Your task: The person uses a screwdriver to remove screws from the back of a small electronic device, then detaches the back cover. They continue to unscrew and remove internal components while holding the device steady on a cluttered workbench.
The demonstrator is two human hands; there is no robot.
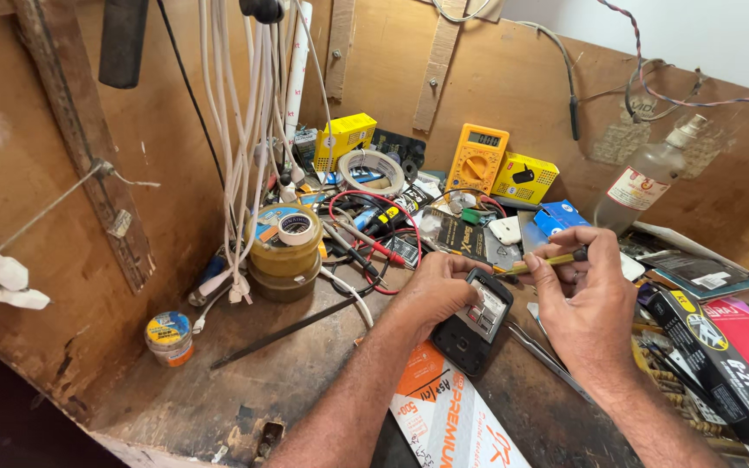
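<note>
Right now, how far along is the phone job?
Done: the phone's back is off, its insides showing. In hand: the left hand steadies it while the right hand holds a yellow screwdriver at its top edge. Left: the phone remains open; no cover is visibly refitted.

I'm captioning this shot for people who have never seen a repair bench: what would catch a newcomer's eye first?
First, the two hands at centre: the left hand steadies a small black opened phone on the bench while the right hand works at it with a yellow-handled screwdriver. Behind them, an orange-yellow multimeter leans against the wooden back wall amid tangled red and black probe leads. At left, a bundle of white cables hangs down.
</note>
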